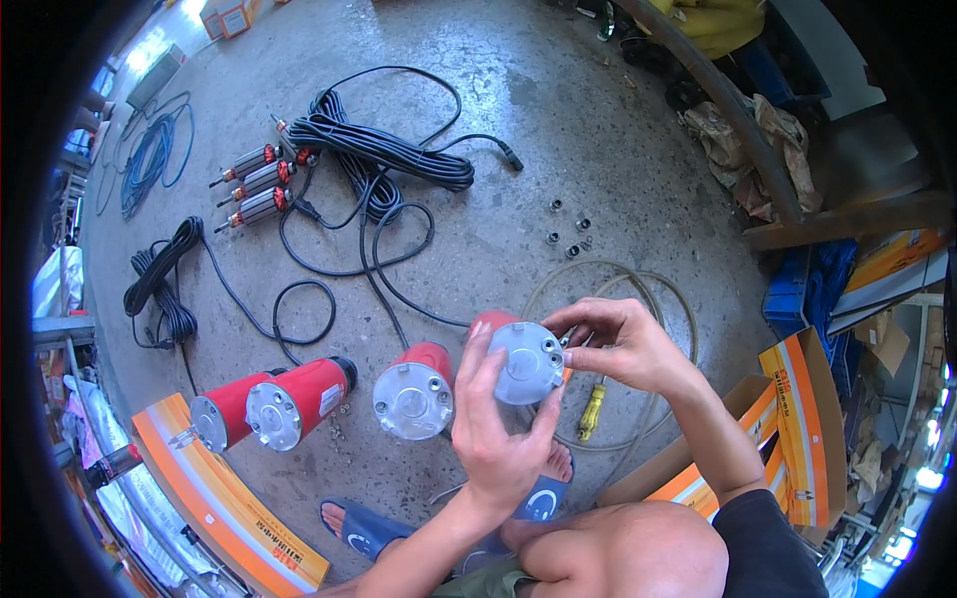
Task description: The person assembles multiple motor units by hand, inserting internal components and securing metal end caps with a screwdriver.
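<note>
My left hand (495,419) grips a red motor housing with a round grey metal end cap (526,361), the cap facing up toward me. Fingers of my right hand (620,344) pinch a small part at the cap's right edge; the part itself is too small to make out. A yellow-handled screwdriver (592,411) lies on the concrete floor just below my right hand. Three more red housings with grey end caps lie to the left: one (415,391) beside my left hand, two (284,401) further left.
Three wound armatures (257,186) and coiled black cables (384,149) lie farther out, with small metal rings (568,234) and a loop of pale hose (638,289) nearby. Orange cardboard boxes (797,419) flank my knees, and my sandalled feet (359,528) rest below.
</note>
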Motion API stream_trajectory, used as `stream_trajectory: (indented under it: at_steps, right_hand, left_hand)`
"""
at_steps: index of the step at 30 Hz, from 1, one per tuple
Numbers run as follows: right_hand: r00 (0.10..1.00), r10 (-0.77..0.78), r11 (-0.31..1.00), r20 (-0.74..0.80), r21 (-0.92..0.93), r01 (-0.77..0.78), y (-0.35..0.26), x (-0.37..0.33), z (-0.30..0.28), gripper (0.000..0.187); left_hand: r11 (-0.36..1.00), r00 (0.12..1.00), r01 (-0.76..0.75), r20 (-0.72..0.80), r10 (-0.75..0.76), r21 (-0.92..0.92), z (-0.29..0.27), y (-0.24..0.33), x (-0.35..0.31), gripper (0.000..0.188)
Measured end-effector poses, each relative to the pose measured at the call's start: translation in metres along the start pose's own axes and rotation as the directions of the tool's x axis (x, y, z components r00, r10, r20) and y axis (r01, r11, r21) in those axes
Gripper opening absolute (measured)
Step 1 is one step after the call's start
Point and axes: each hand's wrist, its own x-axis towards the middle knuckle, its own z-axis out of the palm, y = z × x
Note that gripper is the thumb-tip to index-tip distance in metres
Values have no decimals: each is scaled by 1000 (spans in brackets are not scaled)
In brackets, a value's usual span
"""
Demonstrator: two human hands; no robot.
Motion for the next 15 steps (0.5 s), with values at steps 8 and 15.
stream_trajectory:
  at_steps: [8, 15]
  right_hand:
    - [1000, 16, 1000, 9, 23, -16, 1, 1, 0, 40]
    - [1000, 0, 997, 24, 73, -1, 6, 1, -2, 39]
  left_hand:
    - [1000, 1000, 13, -3, -13, 25, 0, 2, 2, 66]
    - [999, 999, 9, 31, -10, 44, -1, -1, 0, 66]
